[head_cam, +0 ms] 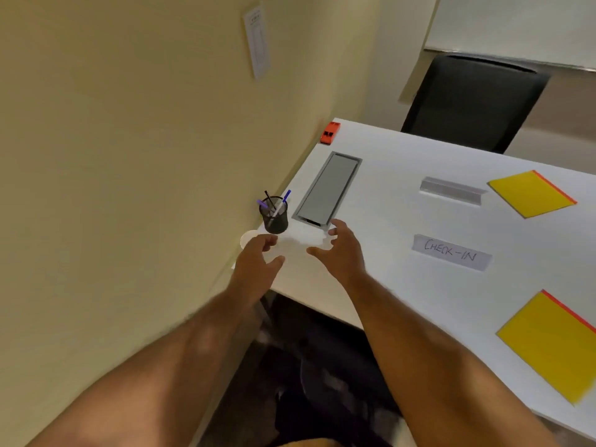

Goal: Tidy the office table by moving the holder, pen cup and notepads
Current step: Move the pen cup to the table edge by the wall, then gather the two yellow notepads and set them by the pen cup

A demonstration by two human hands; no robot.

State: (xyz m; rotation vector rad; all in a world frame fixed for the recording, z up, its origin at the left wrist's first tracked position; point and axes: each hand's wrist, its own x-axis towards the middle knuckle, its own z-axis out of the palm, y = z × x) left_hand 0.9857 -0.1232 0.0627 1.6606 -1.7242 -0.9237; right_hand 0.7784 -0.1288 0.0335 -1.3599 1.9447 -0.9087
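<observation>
**Both hands empty near the pen cup at the table's wall-side corner**

The left hand (258,262) and the right hand (338,250) hover over the near corner of the white table (387,285), fingers loosely spread and curled, holding nothing. Between and just beyond them stands the pen cup (275,216), a dark mesh cylinder with several pens, upright on the table close to the wall (129,156). Neither hand touches it; the left fingertips are nearest. A small white round object sits at the table edge just behind the left hand, too blurred to identify. Beside the cup, a grey rectangular cable hatch (329,188) is set into the tabletop.

Farther right lie a name-card holder marked "CHECK-IN" (451,253) and a second, blank holder (451,190), well apart from each other. Two yellow notepads (532,195) (551,346) lie near the right edge, one far and one near. A small orange object (330,133) rests at the far corner by the wall; a black chair (474,101) stands behind the table.

Judged from the layout, the cup sits tucked in the corner, possibly already placed or about to be gripped; which cannot be told. The holders and notepads look scattered, so most of the tidying appears left.
</observation>
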